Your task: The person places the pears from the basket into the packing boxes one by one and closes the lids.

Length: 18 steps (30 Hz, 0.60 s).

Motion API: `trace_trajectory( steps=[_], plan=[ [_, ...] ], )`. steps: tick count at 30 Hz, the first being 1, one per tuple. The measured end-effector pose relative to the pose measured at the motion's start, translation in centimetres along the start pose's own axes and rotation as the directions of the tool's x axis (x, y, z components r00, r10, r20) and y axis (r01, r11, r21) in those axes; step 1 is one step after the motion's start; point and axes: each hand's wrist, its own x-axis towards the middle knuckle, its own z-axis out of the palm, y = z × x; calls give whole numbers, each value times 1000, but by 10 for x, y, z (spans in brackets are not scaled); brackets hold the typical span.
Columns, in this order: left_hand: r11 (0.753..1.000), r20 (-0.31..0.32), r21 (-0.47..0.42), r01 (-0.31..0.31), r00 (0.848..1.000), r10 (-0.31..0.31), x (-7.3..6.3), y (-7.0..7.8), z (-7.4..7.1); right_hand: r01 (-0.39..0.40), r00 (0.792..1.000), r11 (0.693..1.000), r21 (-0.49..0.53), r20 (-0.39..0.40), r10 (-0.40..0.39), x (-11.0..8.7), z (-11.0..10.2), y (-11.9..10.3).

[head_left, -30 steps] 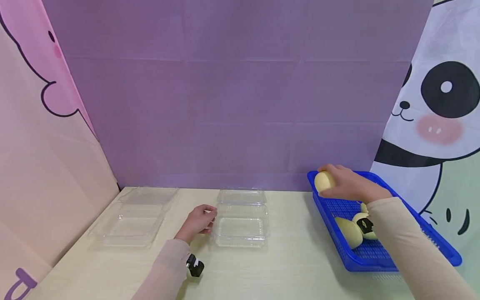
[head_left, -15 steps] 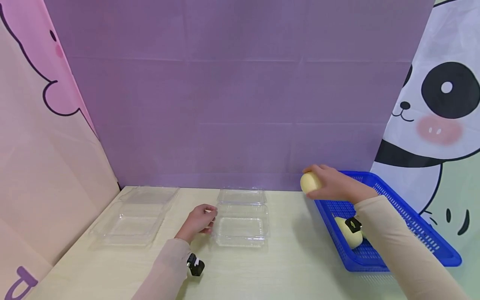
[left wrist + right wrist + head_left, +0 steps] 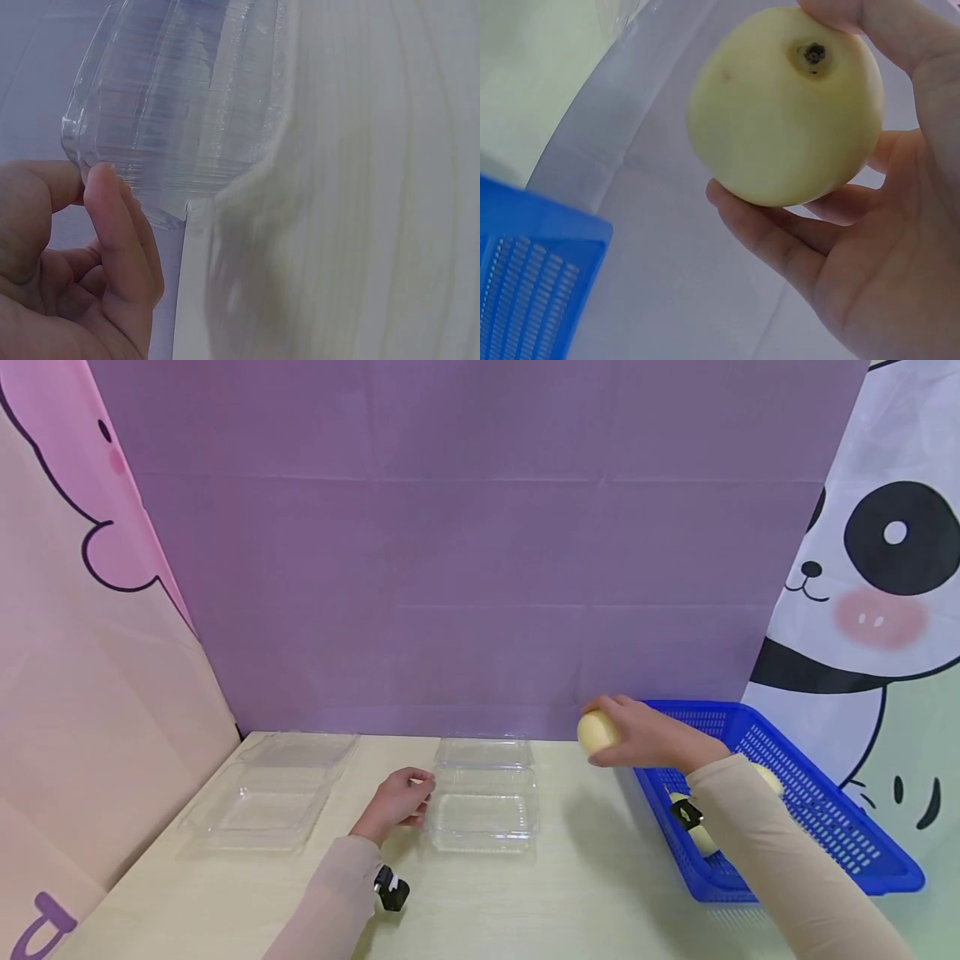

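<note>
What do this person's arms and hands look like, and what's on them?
The left hand and right hand have no gloves. The left sleeve and right sleeve are long, plain and beige. A small black device sits at the left wrist, a similar black one at the right.

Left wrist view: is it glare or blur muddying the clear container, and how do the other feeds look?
Left wrist: seemingly both, bright streaks on the clear container in a dim, soft picture, plus a dark shadow on the table. Head: clearer, with a soft shadow left of the blue basket. Right wrist: the yellow fruit looks fairly evenly lit, its dark spot distinct.
</note>
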Motion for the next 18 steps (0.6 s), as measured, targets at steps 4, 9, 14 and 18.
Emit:
trace_trajectory(
  steps=[4,9,14,18],
  plan=[
    [1000,3,-1,1,1000,-1,0,1,0,8,1000,1000,8,11,-8,3,4,-6],
    [1000,5,1,11,1000,-11,1,3,0,35,999,999,5,15,-35,7,9,-11],
    [1000,8,5,16,1000,-16,1,3,0,42,999,999,8,18,-43,11,15,-15],
    [1000,8,1,19,1000,-19,0,2,0,72,997,997,25,12,-72,14,21,-21]
  ],
)
